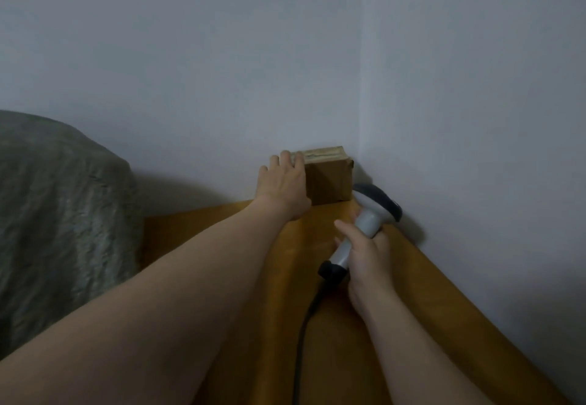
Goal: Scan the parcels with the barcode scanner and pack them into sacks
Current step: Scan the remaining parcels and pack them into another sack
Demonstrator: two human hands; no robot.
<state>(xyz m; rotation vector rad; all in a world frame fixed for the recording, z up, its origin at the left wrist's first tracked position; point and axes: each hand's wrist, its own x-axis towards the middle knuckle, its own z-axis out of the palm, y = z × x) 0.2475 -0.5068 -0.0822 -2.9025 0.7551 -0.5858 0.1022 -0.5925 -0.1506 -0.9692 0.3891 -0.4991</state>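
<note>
Pale walls meet in a corner where you reach for a parcel, scanner ready.

From your head camera: your left hand (283, 179) lies against the brown cardboard parcel (328, 179), fingers curled over its top left edge, gripping or about to, while it stands on the orange surface (444, 303) tight in the corner. Just right of that hand, your right hand (364, 255) is clenched round the grey barcode scanner (369, 214), head toward the box. You seem mid-scan; no label shows, so turn the taped, slightly crumpled box next. Grey cloth (57, 201) lies far left.
</note>
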